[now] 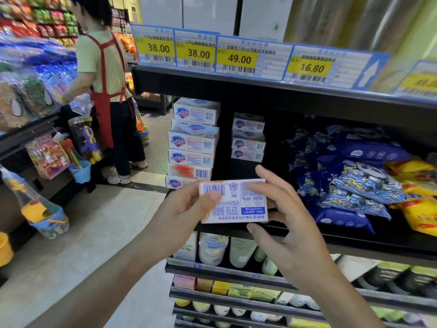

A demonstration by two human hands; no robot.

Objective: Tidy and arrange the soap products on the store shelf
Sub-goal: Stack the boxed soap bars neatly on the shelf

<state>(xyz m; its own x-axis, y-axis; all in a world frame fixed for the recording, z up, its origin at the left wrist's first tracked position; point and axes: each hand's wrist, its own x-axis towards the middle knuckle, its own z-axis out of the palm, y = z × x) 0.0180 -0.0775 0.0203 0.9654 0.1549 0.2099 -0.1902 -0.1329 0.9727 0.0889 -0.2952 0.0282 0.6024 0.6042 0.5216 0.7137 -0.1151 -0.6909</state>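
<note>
Presently we hold one soap box (pixel 234 201) in front of the shelf (pixel 354 242), the left hand (pixel 186 209) pinching its left end, thumb over the barcode, and the right hand (pixel 283 209) clamped on its right end between curled fingers and thumb. We judge it should be turned logo-forward and set squarely on the front stack (pixel 192 140) or the shorter rear stack (pixel 248 138). It is a white carton, blue print, upside down.

The left hand (pixel 186 209) covered the soap box's (pixel 236 202) left end. At the frame's right edge a yellow price tag (pixel 423 84) was cut off and blurred. Bottles (pixel 236 252) below were partly hidden.
</note>
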